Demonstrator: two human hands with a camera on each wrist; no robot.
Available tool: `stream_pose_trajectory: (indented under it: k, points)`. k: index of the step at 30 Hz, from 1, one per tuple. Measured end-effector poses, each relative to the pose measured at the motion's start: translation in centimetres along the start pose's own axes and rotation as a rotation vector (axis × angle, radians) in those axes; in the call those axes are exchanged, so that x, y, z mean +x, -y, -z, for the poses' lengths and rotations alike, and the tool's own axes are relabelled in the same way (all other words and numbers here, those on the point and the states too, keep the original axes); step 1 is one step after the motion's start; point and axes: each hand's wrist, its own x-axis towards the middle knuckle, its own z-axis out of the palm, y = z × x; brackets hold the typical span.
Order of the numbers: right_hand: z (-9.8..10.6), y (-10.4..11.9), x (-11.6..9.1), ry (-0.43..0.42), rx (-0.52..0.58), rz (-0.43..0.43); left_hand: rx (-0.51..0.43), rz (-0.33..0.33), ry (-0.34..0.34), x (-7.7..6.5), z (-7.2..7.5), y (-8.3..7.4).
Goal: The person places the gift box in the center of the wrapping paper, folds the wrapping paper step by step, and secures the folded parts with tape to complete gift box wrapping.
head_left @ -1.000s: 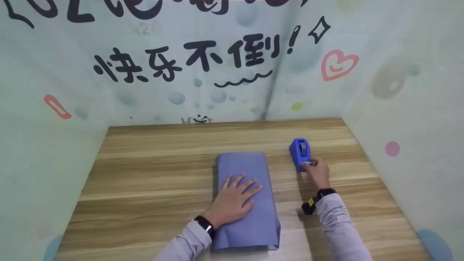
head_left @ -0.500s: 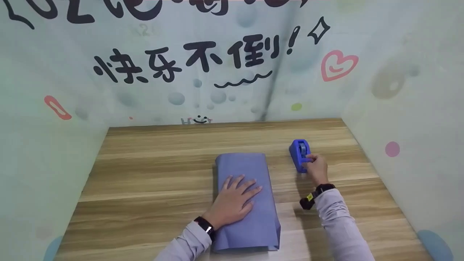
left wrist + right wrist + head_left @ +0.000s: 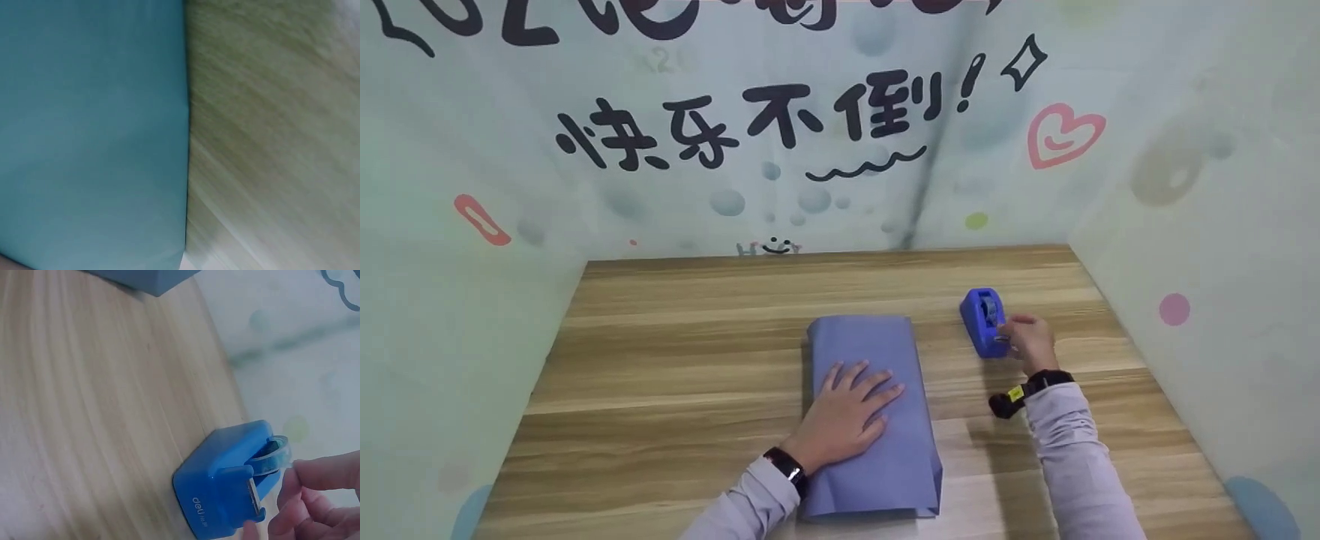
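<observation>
A blue-purple paper package [image 3: 877,480], long and folded at its near end, lies on the wooden table. Spread across its top is my left hand [image 3: 840,420], fingers straight and resting on the paper. To the right stands a blue tape dispenser [image 3: 208,489] with a roll of clear tape [image 3: 273,458] in it. Beside the dispenser, my right hand [image 3: 1031,341] pinches the tape's free end between thumb and finger, close to the roll. In the left wrist view, the package's paper [image 3: 90,124] fills the left half; only a sliver of skin shows at the bottom left corner.
The wooden table [image 3: 675,337] is bounded by a printed backdrop [image 3: 697,210] behind and by side panels at left and right. A corner of the package [image 3: 152,278] shows at the top of the right wrist view.
My right hand has shifted slightly right, from over the dispenser's front to its right side. My left hand and the package have stayed in place.
</observation>
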Motion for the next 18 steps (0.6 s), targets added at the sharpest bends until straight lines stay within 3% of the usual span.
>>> stream_pose_trajectory:
  k: [3, 8, 18]
  points:
    - [0.5, 0.0, -0.1, 0.064, 0.114, -0.061, 0.005, 0.001, 0.009, 0.0, -0.1, 0.0]
    - [0.8, 0.0, -0.4, 0.083, 0.292, -0.085, 0.009, 0.004, 0.013, 0.0, -0.2, -0.1]
    - [0.9, -2.9, -0.6, 0.061, 0.574, -0.048, 0.003, 0.012, 0.007, 0.1, 0.0, 0.0]
